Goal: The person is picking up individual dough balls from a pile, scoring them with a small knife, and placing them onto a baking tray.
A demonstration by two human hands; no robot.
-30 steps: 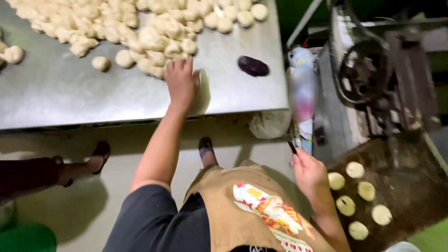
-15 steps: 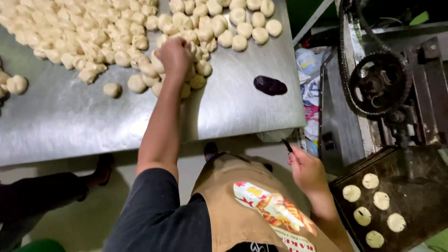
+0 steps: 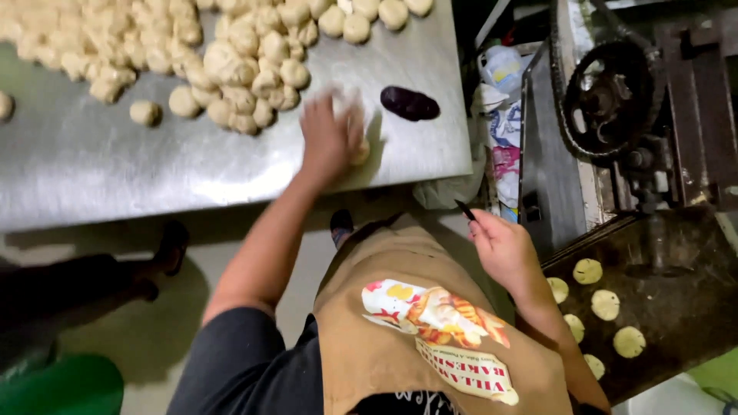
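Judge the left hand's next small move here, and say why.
Probably lift the dough ball toward the tray. The left hand covers it at the table edge, apart from the pile, and the tray has bare room beside its discs.

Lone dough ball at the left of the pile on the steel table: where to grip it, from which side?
Take the lone dough ball from above, fingers closing on its left and front flanks against the right side. It is a soft, rounded lump sitting apart from the pile on bare steel table, so those sides are free; a light pinch probably avoids squashing it.
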